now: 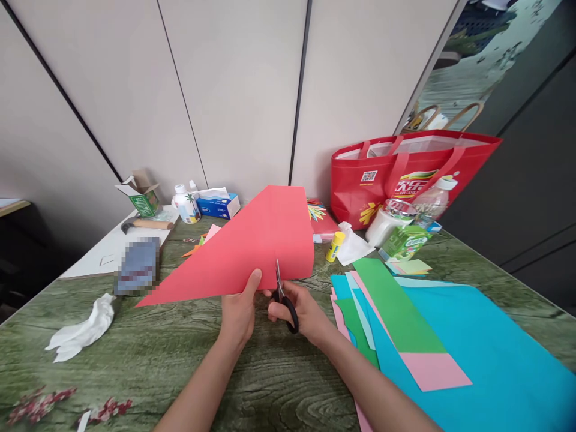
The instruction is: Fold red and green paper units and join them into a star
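A large sheet of red paper (252, 246) is held up above the table, with a pointed corner reaching to the left. My left hand (239, 306) grips its lower edge, thumb on the near face and fingers behind. Black-handled scissors (288, 307) are in my right hand (303, 312), fingers through the loops. Their blades lie on the paper's lower edge, pointing up and away from me, and a short cut line runs at the blades. The right part of the sheet curls over.
Blue, green and pink paper sheets (450, 312) lie on the right. Behind them stand a glue stick (335, 246), a green box (405, 242) and a red bag (360, 186). A hammer (148, 224), a tissue box (218, 206) and a crumpled tissue (85, 327) are on the left.
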{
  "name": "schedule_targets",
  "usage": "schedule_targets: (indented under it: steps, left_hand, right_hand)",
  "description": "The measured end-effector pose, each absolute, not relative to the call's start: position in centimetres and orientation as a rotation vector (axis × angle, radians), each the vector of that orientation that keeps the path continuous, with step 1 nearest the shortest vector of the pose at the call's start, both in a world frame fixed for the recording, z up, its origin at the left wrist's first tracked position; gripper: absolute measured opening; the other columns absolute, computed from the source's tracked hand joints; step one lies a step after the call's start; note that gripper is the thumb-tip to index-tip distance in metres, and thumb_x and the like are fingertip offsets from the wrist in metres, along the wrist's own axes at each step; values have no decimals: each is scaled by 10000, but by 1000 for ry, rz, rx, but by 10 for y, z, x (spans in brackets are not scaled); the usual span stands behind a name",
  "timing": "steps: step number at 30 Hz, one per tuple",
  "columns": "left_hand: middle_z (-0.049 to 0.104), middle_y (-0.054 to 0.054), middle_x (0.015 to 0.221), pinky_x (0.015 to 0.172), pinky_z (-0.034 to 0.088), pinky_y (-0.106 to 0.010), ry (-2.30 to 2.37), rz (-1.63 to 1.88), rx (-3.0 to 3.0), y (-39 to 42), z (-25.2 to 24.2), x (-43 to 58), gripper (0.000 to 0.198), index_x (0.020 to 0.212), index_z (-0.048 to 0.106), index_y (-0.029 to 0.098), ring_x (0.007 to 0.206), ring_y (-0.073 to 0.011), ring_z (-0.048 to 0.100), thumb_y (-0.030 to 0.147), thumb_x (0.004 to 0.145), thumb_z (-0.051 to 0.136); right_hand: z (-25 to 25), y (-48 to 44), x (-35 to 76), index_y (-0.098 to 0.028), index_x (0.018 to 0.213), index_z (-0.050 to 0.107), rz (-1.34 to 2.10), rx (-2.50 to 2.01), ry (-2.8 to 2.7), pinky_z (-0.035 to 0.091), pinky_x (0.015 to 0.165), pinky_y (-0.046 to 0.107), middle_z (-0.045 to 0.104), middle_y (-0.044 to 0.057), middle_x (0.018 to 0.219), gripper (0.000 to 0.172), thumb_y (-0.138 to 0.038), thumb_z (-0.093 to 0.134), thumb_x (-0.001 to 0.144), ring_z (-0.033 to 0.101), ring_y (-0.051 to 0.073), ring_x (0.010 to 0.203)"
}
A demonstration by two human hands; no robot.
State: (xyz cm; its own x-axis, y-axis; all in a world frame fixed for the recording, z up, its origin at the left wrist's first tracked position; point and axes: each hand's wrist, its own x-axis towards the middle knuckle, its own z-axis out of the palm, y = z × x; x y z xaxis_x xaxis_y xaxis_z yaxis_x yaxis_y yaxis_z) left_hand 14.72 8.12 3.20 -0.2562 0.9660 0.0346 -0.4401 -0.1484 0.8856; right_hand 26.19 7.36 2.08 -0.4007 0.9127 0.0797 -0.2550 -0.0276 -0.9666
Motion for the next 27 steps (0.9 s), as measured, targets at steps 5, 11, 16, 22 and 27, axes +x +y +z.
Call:
schedule_targets:
  steps: [5, 11, 16, 22, 27]
  left_hand:
    - [603, 15, 523, 587, 499, -297, 1087, 1645, 782, 78, 22, 153, 248, 680, 618, 157, 540, -155, 585, 352, 585, 738]
    - [687, -66, 835, 789, 480, -353, 1171, 1679, 693, 77, 19, 157, 366, 825, 634, 146, 837, -212, 624, 338, 543, 767]
    - [684, -77, 905, 873, 443, -370, 1169, 1703, 690, 78, 18, 158, 413, 898, 634, 152, 929, -218, 609, 330, 550, 767]
    - [683, -83, 918, 863, 450, -380, 1156, 1693, 686, 76, 20, 160, 459, 930, 630, 139, 913, -223, 613, 340, 541, 771]
    - [682, -80, 918, 857, 454, -378, 1158, 1683, 705, 76, 20, 160, 457, 942, 634, 144, 897, -220, 618, 346, 553, 764]
  right_hand:
    - [27, 75, 262, -171, 698, 515, 1559, -838, -1264, 403, 512, 229, 487, -32, 618, 442, -532, 716, 540, 437, 93, 528]
    - [30, 74, 262, -182, 691, 502, 1499, -893, -1272, 404, 501, 234, 500, -34, 598, 456, -553, 712, 530, 433, 98, 515]
    - [28, 75, 262, -190, 701, 503, 1444, -894, -1309, 392, 485, 229, 475, -46, 557, 457, -574, 695, 545, 421, 102, 507]
    - [27, 74, 262, -186, 660, 500, 1408, -887, -1313, 379, 467, 222, 468, -49, 535, 431, -561, 689, 566, 414, 97, 491]
    - [23, 74, 262, -183, 669, 501, 1425, -880, -1281, 378, 456, 218, 479, -51, 539, 420, -534, 706, 562, 406, 90, 480]
